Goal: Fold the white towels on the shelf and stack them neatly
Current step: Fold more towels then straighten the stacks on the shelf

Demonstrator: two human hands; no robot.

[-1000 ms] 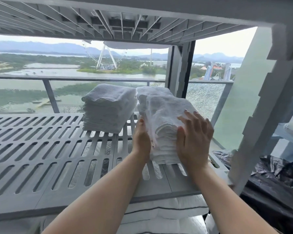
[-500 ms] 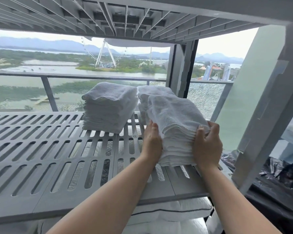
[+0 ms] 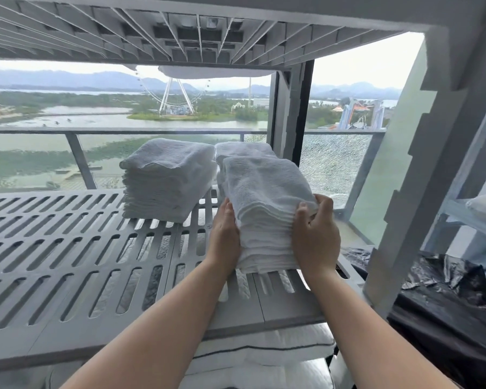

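A tall stack of folded white towels [image 3: 264, 209] stands at the right end of the grey slatted shelf [image 3: 68, 248]. My left hand [image 3: 225, 237] lies flat against the stack's left side. My right hand [image 3: 314, 234] curls round its upper right front corner, thumb on the front face. Behind this stack a second stack of towels [image 3: 240, 149] is mostly hidden. To the left stands a third stack of folded white towels [image 3: 167, 178], untouched.
The shelf's right post [image 3: 399, 206] rises close to my right hand. Another slatted shelf [image 3: 180, 32] hangs overhead. White pillows [image 3: 264, 352] lie on the level below. Black plastic sheeting [image 3: 446, 299] lies at the lower right. A glass railing [image 3: 40, 130] runs behind.
My right hand went from lying flat on the stack's front to curling round its right corner. The stack's top has straightened. My left hand stays against the left side.
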